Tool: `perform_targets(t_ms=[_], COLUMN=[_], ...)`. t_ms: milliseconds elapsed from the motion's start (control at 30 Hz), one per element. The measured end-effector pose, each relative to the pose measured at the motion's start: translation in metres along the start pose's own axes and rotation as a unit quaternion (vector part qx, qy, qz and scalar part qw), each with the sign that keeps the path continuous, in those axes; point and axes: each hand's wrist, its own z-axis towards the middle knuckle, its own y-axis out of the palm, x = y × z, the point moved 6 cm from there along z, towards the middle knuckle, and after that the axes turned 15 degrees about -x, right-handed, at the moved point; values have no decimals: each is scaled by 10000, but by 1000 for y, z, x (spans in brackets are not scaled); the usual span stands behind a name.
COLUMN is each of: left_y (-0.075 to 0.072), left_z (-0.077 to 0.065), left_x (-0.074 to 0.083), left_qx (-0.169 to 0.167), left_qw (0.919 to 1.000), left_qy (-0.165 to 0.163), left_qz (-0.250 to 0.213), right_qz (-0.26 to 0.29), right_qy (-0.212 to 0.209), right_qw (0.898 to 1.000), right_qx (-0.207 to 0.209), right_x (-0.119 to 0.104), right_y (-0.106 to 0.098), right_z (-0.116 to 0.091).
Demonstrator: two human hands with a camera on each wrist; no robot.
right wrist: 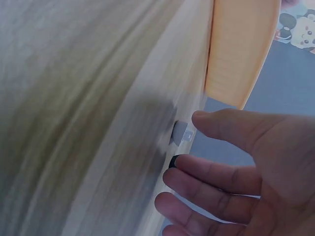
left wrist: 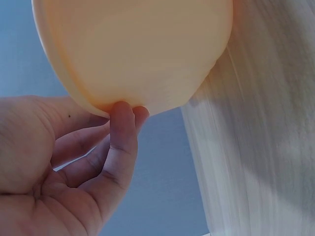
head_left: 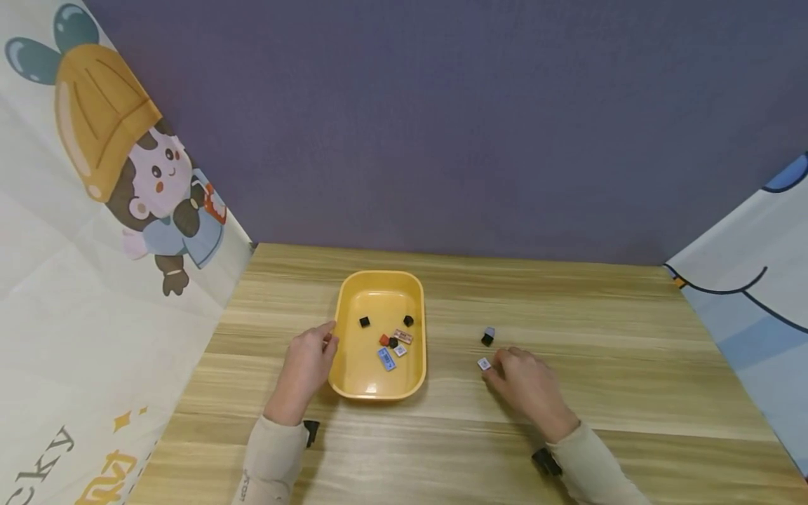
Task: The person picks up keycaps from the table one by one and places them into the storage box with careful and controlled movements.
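Note:
On the table stands a yellow tray (head_left: 372,305), its left rim pinched between the thumb and fingers of my left hand (head_left: 309,365). The left wrist view shows the tray wall (left wrist: 138,49) with the fingertips over its edge. To the right of the tray, my right hand (head_left: 527,386) is beside a small white tile (head_left: 484,364) with a printed mark. In the right wrist view, the white piece (right wrist: 179,132) lies between the spread thumb and forefinger, which hold nothing. Just beyond is a black and grey piece (head_left: 489,337).
Inside the tray lie several small pieces: black ones (head_left: 364,322), a red one (head_left: 384,340), a blue tile (head_left: 387,359), a pinkish tile (head_left: 402,337) and a white tile (head_left: 400,350). A dark partition (head_left: 442,140) rises behind the wooden table (head_left: 631,351).

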Motion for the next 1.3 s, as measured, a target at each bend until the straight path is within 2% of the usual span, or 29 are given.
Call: perform_targets(t_ms=[333, 867, 1033, 1200, 1300], left_y=[1, 0, 0, 0, 0], left_z=[0, -1, -1, 0, 0], left_x=[1, 1, 2, 1, 1], left_qx=[20, 73, 89, 56, 58], left_qw=[10000, 9999, 9999, 10000, 10000], left_qy=[55, 70, 101, 63, 42], left_qz=[-7, -4, 39, 6, -26], right_qz=[-19, -22, -52, -133, -95], right_qy=[113, 25, -403, -1025, -1139], right_qw=[9999, 10000, 9981, 9881, 9857], right_qx=[-93, 41, 456, 1140, 1239], right_x=[-2, -2, -8, -22, -32], right_y=[2, 5, -2, -21, -34], right_z=[3, 3, 2, 3, 5])
